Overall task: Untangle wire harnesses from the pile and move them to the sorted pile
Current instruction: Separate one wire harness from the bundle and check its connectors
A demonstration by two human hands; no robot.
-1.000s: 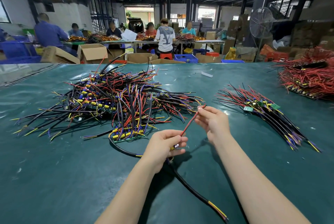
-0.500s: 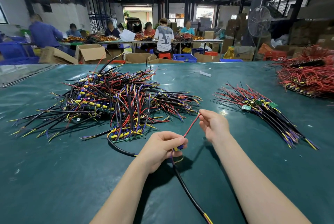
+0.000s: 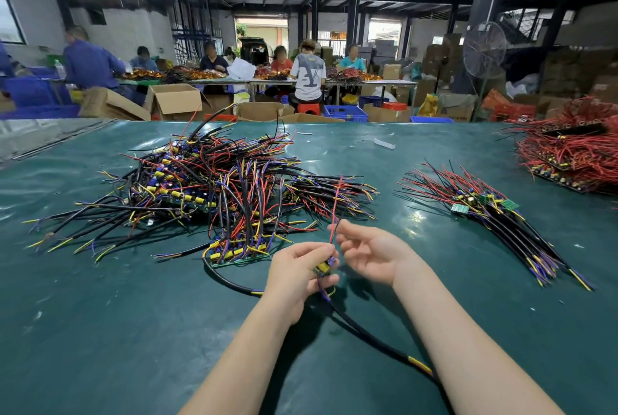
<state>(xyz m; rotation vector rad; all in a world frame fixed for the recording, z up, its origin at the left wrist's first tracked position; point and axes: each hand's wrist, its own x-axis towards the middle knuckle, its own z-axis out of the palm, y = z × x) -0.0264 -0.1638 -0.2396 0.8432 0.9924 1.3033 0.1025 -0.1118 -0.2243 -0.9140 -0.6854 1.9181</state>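
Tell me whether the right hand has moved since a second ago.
Yes: the right hand came nearer and leftward, away from the sorted pile.

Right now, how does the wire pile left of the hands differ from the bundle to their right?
The left pile is larger than the right bundle. The left pile's wires cross every way; the right bundle's wires run roughly parallel. Both hold black, red, yellow and purple wires with small boards, on the green table.
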